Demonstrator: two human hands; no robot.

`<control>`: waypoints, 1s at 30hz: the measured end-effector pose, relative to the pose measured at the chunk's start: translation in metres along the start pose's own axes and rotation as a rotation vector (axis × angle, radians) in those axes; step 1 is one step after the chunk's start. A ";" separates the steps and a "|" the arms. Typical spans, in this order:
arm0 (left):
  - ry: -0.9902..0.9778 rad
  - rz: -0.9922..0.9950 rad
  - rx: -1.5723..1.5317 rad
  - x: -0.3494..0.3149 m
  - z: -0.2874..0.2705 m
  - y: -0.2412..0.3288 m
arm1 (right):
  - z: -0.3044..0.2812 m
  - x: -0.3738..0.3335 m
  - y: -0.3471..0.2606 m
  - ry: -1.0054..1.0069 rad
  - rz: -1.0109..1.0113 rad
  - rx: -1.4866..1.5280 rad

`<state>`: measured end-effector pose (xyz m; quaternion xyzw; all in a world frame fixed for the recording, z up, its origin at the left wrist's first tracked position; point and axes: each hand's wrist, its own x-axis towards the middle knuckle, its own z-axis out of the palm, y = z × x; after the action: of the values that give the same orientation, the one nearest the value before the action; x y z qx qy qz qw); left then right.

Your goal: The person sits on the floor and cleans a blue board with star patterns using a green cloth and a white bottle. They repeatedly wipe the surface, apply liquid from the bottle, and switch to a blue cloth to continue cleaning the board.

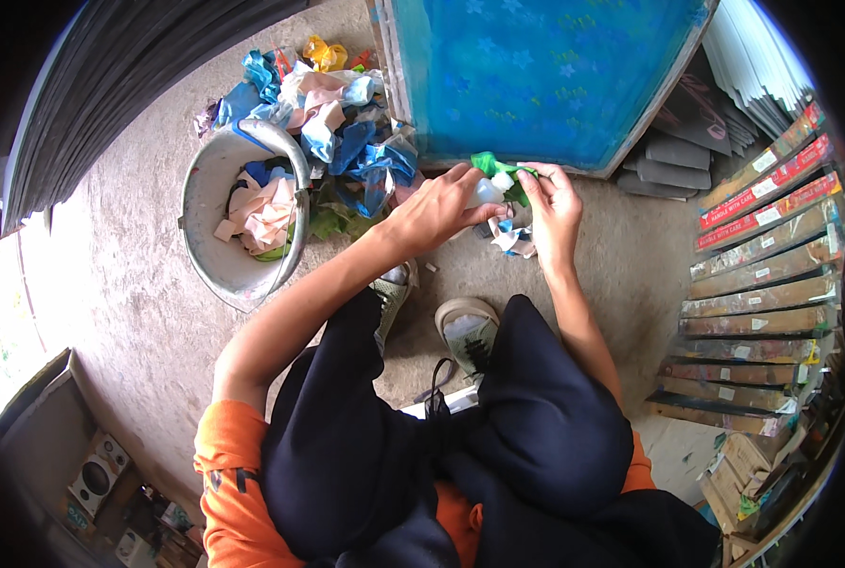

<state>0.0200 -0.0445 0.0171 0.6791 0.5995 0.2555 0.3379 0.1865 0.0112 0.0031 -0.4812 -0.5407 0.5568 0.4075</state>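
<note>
My left hand (441,204) is closed around a white, smooth-looking piece (485,193); most of it is hidden by the fingers, and I cannot tell whether it is a bottle or bunched cloth. Close beside it, my right hand (557,206) pinches a bright green scrap (520,186), apparently cloth, which stretches across toward the white piece. Below the hands, a small crumpled white and blue scrap (512,239) is on the floor. To the left stands a worn grey bucket (200,213), with crumpled pale pink scraps (263,216) and some blue and green ones inside.
A heap of coloured scraps (346,118) spreads behind the bucket. A framed blue floral panel (545,76) rises just beyond my hands. Stacked wooden-edged frames (763,275) line the right, and dark sheets (91,85) the far left. My shoes (468,327) are below my hands.
</note>
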 end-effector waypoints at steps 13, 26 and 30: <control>-0.720 -0.262 0.728 0.052 -0.003 0.056 | 0.014 -0.021 0.032 0.025 0.328 0.265; -0.029 -0.153 0.282 0.011 0.033 -0.025 | -0.008 0.011 0.024 0.122 0.355 0.560; 0.069 -0.032 0.138 0.010 0.035 -0.022 | -0.026 0.010 0.029 0.126 0.361 0.612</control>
<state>0.0333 -0.0391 -0.0230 0.6819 0.6376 0.2317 0.2736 0.2119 0.0238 -0.0254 -0.4579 -0.2290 0.7253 0.4603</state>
